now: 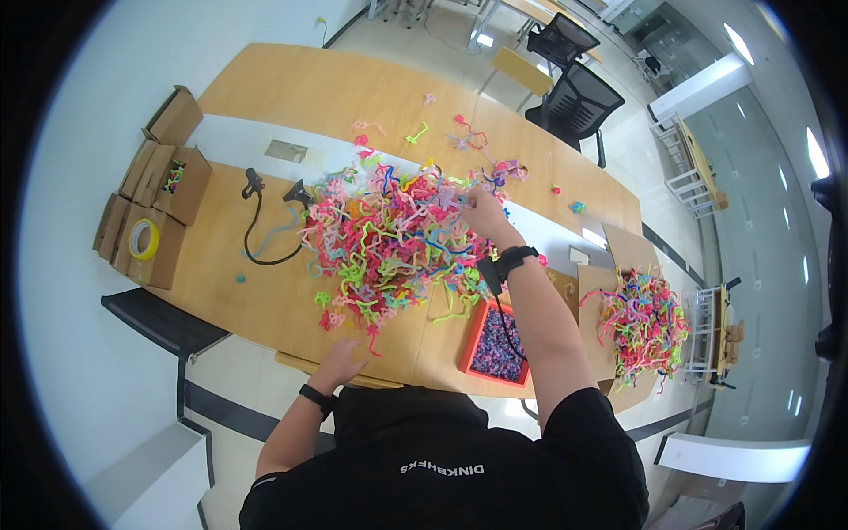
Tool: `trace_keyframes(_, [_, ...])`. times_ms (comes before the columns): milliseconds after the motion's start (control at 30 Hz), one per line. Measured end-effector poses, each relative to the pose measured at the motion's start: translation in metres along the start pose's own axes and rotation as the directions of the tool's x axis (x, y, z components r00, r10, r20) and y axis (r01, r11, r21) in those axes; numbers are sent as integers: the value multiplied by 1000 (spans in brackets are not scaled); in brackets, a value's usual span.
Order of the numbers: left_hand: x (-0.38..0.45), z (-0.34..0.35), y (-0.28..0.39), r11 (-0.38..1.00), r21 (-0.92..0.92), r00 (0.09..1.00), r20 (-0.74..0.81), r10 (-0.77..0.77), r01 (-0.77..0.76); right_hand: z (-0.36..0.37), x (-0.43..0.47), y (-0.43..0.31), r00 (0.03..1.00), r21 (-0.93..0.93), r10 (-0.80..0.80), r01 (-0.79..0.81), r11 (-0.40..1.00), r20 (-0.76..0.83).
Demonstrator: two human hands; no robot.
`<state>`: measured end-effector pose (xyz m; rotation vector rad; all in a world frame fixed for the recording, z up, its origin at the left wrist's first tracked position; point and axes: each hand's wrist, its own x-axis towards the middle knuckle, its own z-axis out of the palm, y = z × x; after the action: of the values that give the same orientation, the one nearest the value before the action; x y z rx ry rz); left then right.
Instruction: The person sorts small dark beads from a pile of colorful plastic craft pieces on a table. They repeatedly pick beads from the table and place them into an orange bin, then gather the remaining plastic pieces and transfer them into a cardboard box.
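A big tangled heap of multicoloured fuzzy craft stems point(397, 238) lies across the table in front of me. My right hand point(482, 207) reaches to the heap's far right part, its bent fingers at some pink and purple stems; whether they grip one is hidden. Near the table's front edge, my left hand point(341, 361) is held with fingers apart and nothing in it. A red stem point(374, 344) lies just beyond it. Under my right forearm stands a red tray point(469, 344) of small purple, pink and blue pieces, partly covered by the arm.
An open cardboard box point(596, 318) overflows with more stems point(649, 324) at right. Cardboard boxes point(189, 185) and a yellow tape roll point(144, 239) stand at left. A black cable point(255, 232) with a clamp lies left of the heap. Twisted stem pieces point(416, 134) are scattered beyond. Office chairs point(576, 99) stand behind.
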<state>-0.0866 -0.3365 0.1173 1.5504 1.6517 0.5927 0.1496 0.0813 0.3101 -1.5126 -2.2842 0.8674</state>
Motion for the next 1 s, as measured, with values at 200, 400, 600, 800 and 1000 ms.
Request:
trace_keyframes(200, [-13, 25, 31, 997, -2, 995, -59, -77, 77, 13, -48, 52, 995, 7, -71, 71, 997, 65])
trace_keyframes(400, [-37, 78, 86, 977, -50, 972, -103, -210, 206, 21, -81, 134, 995, 65, 51, -56, 996, 89])
trace_keyframes(600, [-77, 122, 168, 910, -127, 890, -197, -412, 394, 23, -97, 174, 999, 255, -40, 48, 966, -36])
trace_keyframes(800, [-101, 145, 194, 905, -143, 867, -259, -426, 401, 10, -109, 182, 1000, 379, -6, -2, 926, 20])
trace_keyframes(1000, [-78, 151, 177, 897, -156, 864, -240, -442, 415, -18, -117, 161, 992, 376, -118, 123, 919, -37])
